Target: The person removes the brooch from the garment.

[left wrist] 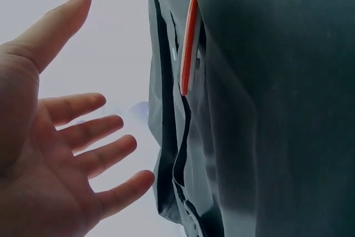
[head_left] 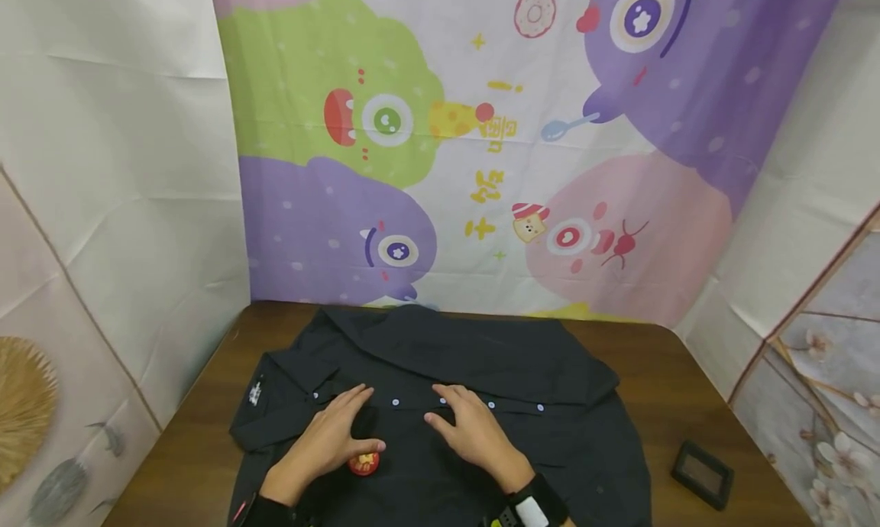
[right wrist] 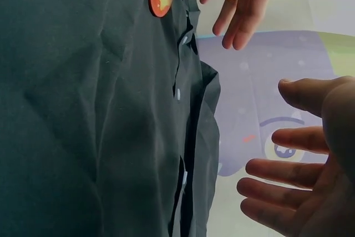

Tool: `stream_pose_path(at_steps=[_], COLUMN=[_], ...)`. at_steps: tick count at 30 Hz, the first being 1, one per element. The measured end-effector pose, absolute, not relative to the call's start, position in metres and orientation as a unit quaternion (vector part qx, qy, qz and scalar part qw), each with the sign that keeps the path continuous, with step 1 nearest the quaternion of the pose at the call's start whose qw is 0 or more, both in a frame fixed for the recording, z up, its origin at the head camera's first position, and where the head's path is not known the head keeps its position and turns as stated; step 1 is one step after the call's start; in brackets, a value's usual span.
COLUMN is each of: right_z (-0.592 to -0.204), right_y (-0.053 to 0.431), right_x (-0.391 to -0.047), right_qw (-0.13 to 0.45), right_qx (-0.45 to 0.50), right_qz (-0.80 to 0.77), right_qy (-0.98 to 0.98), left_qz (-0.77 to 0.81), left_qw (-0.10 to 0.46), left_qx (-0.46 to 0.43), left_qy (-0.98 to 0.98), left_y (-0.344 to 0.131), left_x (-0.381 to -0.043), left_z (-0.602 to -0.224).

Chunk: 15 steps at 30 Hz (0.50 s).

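a dark shirt (head_left: 426,454) lies spread over a brown table (head_left: 663,393), with a red round badge (head_left: 363,464) on its near half, left of the middle. the left hand (head_left: 333,431) hangs above the cloth on the left; in the head view its thumb crosses the far rim of the badge, while the wrist views show hand and badge apart. the right hand (head_left: 477,434) hangs above the cloth to the right of the badge, well apart from it. both hands have their fingers spread and pinch nothing; the two face each other across a gap, and the badge lies toward the left hand's side of that gap. in the left wrist view the badge is seen edge-on, standing out slightly from the fabric; how it is fixed cannot be told.

a row of pale buttons (head_left: 395,402) runs left to right beyond the badge, partly covered by the hands in the head view. at the left, a sleeve (head_left: 275,412) is folded over, bearing a white mark (head_left: 255,390). right of the shirt, a small black frame (head_left: 702,474) rests on the table. at the far side hangs a printed cloth (head_left: 296,214) with cartoon figures.
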State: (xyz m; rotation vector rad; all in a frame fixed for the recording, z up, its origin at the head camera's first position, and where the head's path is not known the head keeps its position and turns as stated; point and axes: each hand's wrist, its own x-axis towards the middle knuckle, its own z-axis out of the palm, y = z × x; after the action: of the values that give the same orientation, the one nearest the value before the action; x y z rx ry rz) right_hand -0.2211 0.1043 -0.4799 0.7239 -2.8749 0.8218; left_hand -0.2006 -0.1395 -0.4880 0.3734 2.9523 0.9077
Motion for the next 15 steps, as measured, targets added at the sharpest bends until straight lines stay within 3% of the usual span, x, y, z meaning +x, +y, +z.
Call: stream_pose_path(at_steps=[15], right_z=[-0.4831], right_y=[0.0954], right_x=[-0.2221], right_qw=[0.032], right_qx=[0.251], right_qz=[0.264], right_qy=[-0.931], left_qz=[0.295], left_qw=[0.02], left_qx=[0.112], left_qy=[0.949], left_y=[-0.1423], left_x=[-0.1995], left_z=[-0.4925])
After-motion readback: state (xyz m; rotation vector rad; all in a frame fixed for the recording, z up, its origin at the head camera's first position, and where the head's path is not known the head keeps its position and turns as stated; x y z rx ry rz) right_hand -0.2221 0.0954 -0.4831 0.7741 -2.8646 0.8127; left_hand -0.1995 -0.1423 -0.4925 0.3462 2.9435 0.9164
